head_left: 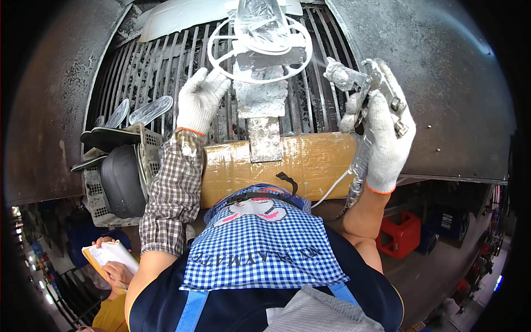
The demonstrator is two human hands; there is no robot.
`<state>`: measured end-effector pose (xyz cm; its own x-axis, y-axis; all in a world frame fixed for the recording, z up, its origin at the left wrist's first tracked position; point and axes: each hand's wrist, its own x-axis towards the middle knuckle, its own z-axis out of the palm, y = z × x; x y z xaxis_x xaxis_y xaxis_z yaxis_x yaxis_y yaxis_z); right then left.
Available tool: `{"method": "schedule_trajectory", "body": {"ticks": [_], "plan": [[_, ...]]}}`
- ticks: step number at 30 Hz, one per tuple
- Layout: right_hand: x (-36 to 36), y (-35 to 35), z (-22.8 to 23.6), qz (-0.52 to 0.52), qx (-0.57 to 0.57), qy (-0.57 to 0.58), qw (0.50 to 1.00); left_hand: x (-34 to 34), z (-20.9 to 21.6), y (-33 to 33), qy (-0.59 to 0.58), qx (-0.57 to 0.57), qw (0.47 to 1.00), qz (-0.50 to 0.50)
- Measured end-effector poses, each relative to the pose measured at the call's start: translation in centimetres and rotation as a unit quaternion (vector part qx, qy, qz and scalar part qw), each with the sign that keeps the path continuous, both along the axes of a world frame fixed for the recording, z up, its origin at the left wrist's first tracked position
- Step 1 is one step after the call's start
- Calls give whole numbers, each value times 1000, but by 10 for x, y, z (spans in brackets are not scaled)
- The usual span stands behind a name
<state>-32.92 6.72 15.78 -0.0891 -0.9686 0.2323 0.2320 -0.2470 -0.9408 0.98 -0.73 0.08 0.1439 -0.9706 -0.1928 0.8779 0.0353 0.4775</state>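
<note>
My right hand [387, 122], in a white knitted glove with an orange cuff, grips a metal spray gun [362, 83] crusted with white residue. Its nozzle points left, toward a white ring-shaped wheel [303, 66] with spokes. On top of that wheel rests a glossy, whitish, sole-shaped piece [263, 30], cut off by the upper edge. Gloved the same way, my left hand [200, 102] is at the wheel's near left rim, fingers stretched out and holding nothing. Whether its fingertips touch the rim, I cannot tell. A crusted metal support [265, 138] stands below the wheel.
A plastic basket [102, 207] with black sole-shaped pieces [124, 180] stands left of my forearm. Clear sole-shaped pieces [150, 109] lean behind it. A tape-wrapped bar [321, 157] crosses before me. Metal walls flank the slatted grate [160, 66]. Lower left, another person's hands hold a notepad [113, 254].
</note>
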Motion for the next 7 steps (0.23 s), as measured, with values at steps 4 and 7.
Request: {"method": "schedule_trajectory", "body": {"ticks": [4,7], "plan": [[7,-4,-4,24,-11,-15,1000,12,-5,-5,-6,-49,999,-7],[13,-4,-6,48,-15,-3,999,12,-20,-6,-69,-8,997,18]]}}
